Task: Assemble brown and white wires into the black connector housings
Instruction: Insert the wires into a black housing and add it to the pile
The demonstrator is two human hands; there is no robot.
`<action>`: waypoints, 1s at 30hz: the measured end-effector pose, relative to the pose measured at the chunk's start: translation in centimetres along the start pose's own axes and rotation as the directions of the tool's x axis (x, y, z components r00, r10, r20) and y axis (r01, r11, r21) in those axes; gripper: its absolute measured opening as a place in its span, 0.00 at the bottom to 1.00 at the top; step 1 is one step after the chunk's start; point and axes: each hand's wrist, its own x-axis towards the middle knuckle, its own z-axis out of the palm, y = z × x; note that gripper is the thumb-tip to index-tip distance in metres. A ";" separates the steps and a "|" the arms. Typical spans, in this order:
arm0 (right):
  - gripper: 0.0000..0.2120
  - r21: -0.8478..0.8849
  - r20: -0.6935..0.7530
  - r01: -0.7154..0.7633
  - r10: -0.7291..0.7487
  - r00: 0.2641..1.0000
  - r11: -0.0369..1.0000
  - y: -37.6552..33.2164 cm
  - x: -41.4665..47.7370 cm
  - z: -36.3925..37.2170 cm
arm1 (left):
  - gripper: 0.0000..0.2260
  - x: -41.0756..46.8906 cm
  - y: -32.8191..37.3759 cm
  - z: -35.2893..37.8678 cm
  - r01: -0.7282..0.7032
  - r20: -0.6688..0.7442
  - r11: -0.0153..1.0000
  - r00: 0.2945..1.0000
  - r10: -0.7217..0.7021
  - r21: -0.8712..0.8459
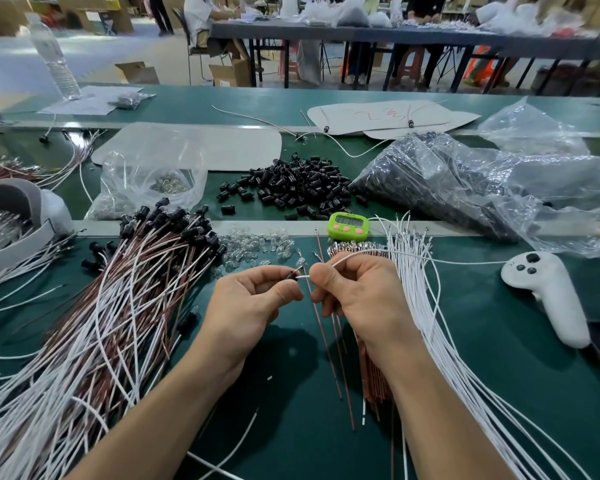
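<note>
Green bench mat (499,341), cluttered. Left hand (253,306) closed, pinching a small black connector housing (293,274) at the fingertips; right hand (354,292) closed on a white wire (361,255) whose end meets the housing. Finished wire bundle (111,323) lies left, loose white wires (430,323) right, black housing pile (298,181) beyond, beside plastic bags (465,188). Green timer (347,226) mid-bench, white controller (548,292) far right. Behind: another table (361,32) with seated workers, cardboard boxes on floor.
</note>
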 end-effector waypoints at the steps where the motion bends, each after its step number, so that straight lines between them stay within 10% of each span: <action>1: 0.13 -0.020 0.002 0.004 -0.004 1.000 1.000 0.0 0.0 0.0 | 0.04 0.0 0.0 0.0 -0.006 -0.012 1.000 1.000 0.006 0.002; 30: 0.16 -0.122 -0.020 0.017 -0.020 1.000 0.992 -0.3 -0.1 -0.2 | 0.15 -0.4 0.6 -0.1 -0.144 -0.009 0.988 0.989 0.145 0.049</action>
